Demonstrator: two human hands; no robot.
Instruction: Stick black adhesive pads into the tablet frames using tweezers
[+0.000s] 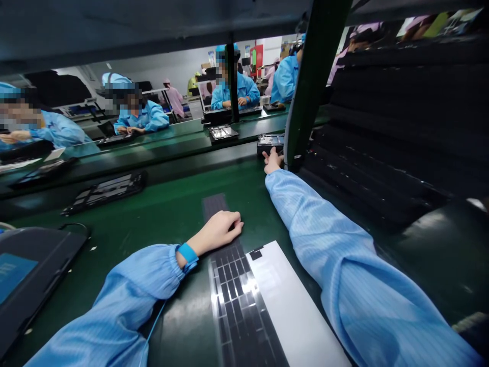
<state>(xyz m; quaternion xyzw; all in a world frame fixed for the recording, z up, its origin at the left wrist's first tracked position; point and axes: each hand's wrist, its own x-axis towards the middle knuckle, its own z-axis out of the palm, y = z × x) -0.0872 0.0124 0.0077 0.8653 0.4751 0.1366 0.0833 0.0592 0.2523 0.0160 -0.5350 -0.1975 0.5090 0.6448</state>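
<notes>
While right hand (273,162) was at black unit (269,143) | left hand (223,228) curled over strip sheet (234,278) — grips unclear | post (307,97) clearance mattered

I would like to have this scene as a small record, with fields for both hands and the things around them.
Left grip: loosely curled over the strip sheet; contact unclear
Right grip: reached forward, at the near edge of an open electronic device; hold unclear
Strip sheet: dark rectangles under glossy film
White sheet: right of strip sheet, dark patches at far corner
Left wrist: blue band
Surface: green
Background: co-workers in blue and pink
</notes>
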